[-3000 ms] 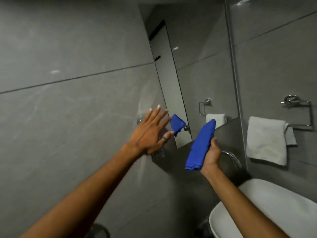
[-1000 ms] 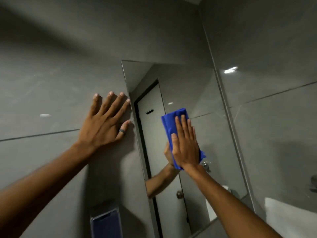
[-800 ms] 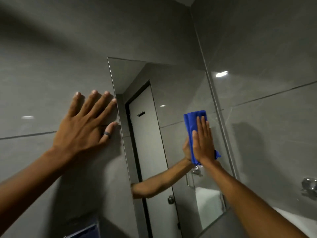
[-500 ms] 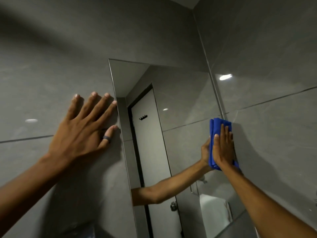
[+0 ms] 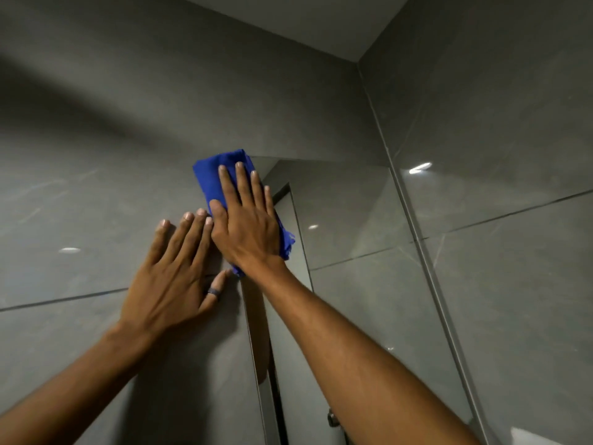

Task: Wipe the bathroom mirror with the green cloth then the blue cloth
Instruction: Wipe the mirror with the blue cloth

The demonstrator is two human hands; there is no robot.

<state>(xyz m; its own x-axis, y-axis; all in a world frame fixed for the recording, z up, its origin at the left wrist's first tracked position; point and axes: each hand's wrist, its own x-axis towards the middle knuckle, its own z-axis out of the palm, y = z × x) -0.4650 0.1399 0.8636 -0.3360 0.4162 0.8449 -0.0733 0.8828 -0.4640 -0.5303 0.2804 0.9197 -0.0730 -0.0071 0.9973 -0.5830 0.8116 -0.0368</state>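
Right hand point(image 5: 247, 229) flat atop blue cloth point(image 5: 213, 175), pressed at mirror point(image 5: 349, 220) top-left corner.

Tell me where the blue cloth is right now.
The blue cloth is pinned flat under the right hand at the mirror's upper-left corner, just above the left hand.

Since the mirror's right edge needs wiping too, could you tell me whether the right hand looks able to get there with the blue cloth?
Probably yes: the right hand presses the blue cloth at the mirror's top-left corner, with bare glass between.
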